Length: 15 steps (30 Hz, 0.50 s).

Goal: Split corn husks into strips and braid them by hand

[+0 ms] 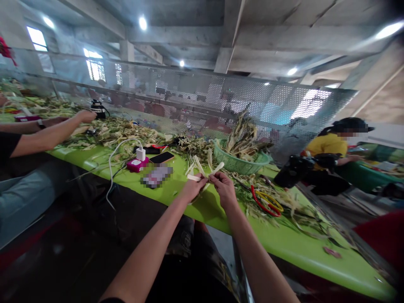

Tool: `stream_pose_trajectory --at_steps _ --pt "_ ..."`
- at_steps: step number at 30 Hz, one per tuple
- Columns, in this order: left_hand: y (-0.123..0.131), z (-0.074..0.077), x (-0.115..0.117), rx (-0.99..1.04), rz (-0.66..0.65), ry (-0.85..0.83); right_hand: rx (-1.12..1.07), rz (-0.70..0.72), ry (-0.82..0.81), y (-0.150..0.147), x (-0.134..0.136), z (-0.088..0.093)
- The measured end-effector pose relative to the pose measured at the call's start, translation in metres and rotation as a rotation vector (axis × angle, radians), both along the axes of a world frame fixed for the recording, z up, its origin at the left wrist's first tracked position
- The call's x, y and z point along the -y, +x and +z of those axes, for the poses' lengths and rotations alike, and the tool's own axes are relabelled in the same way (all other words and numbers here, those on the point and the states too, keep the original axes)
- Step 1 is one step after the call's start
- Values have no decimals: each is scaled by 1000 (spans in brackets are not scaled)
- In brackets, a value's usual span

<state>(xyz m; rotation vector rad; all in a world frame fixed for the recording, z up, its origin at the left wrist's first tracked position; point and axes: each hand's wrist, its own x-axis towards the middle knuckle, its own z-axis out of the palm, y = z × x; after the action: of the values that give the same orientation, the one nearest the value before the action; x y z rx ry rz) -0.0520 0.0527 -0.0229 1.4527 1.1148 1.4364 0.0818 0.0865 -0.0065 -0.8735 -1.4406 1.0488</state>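
Note:
Pale strips of what looks like dried corn husk (217, 168) fan out above my fingertips, crossing one another. My left hand (195, 187) pinches the strips from the left side. Close against it, my right hand (223, 185) is closed on the same bunch, thumb and fingers pressed together. Both hands are just above the green tabletop (214, 212) near its front edge. Where the strips meet is mostly hidden by my fingers.
Behind my hands stands a green basket (246, 166) of dry husks. Right lie scissors with red and yellow handles (267, 204). Left are a phone (162, 157), a magenta power block (137, 164) and a white cable (110, 168). A co-worker's arm (63, 128) reaches over husks further left.

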Motion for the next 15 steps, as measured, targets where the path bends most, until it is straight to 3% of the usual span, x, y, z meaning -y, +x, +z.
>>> stream_pose_trajectory --at_steps 7,15 --pt "4 3 -2 23 -122 125 -41 -85 92 2 -5 -3" --pt "0 4 6 64 -78 -3 -33 -55 27 3 -3 0"
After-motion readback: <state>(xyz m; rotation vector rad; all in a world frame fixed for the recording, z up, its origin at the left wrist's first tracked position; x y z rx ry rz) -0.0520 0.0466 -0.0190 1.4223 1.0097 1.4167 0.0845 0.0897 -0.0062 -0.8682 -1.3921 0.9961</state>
